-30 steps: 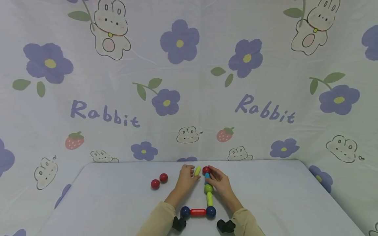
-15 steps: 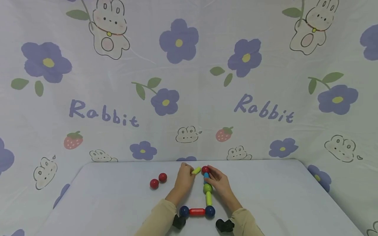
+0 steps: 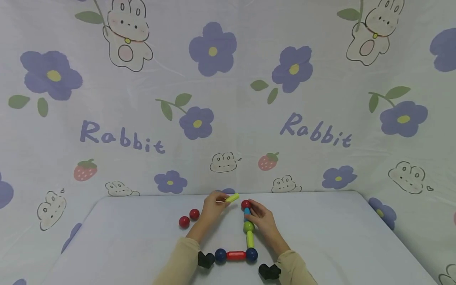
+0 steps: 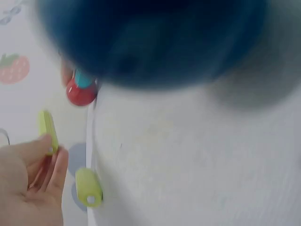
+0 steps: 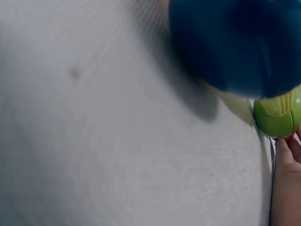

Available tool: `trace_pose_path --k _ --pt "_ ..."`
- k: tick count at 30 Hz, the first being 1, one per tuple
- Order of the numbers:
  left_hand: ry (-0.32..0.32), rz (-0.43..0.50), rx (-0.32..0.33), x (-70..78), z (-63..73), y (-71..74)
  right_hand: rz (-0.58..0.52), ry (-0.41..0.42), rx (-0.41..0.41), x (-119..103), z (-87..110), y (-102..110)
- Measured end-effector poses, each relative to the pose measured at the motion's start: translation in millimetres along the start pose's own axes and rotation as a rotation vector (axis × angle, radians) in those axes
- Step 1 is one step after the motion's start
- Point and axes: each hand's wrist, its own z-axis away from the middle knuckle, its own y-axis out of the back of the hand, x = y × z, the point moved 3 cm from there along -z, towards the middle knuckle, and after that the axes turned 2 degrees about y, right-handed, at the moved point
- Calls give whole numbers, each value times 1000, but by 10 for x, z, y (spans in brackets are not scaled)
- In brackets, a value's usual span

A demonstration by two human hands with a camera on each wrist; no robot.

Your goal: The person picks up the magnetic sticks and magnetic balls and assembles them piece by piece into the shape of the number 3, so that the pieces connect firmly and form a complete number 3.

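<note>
My left hand pinches a yellow-green rod by one end, tilted and raised near the table's back edge. In the left wrist view that hand holds the rod between thumb and fingers. My right hand grips the far end of a joined chain, at a red ball and a blue rod. Nearer along the chain come a green ball, another yellow-green rod, a dark blue ball, a red rod and a second dark blue ball.
Two loose red balls lie left of my left hand. A separate yellow-green rod lies on the table beside that hand in the left wrist view. Black wrist devices sit beside both sleeves on the white table.
My left hand has moved left and lifted slightly with the yellow-green rod, which has swung from steep to slanting. The right hand keeps its hold on the chain.
</note>
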Motion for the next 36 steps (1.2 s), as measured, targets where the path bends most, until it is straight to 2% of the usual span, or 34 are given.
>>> trace_pose_path --k 2,5,10,16,22,31,36 --pt "41 37 -37 -32 -10 47 -1 -1 1 -5 -1 -2" --pt "68 42 -81 -86 -14 101 -1 -3 -1 -3 0 -3" --pt "98 26 -73 -165 0 141 -5 -10 -10 6 13 -4" --pt "73 -20 -51 -150 8 121 -11 -13 -6 5 12 -2" --pt "44 -47 -75 -101 10 58 -6 -16 7 11 -7 -2" --pt "54 -89 -83 -102 18 -49 -39 0 -43 -79 39 -16" --pt "61 -94 -103 -108 21 -56 -6 12 -34 -16 0 -17"
